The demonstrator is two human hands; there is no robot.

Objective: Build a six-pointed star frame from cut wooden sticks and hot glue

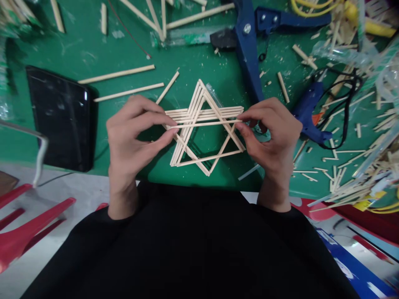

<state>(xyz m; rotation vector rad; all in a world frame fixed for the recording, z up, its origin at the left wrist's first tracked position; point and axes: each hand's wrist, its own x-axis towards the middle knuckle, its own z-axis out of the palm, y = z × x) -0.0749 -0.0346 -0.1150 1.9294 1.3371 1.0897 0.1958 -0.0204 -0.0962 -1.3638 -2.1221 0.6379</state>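
Observation:
A six-pointed star of stacked thin wooden sticks lies in front of me on the green table. Across its upper part runs a single wooden stick, pinched at both ends. My left hand grips the left end between thumb and fingers. At the right end, my right hand holds the stick between thumb and forefinger, close to the star's right points. Whether this stick rests on the star or hovers just over it, I cannot tell.
A black tablet-like device lies at left, near two loose sticks. Beyond the star is a blue cutter tool. A blue glue gun with a black cord lies at right, beside many stick offcuts. Red chairs stand below the table.

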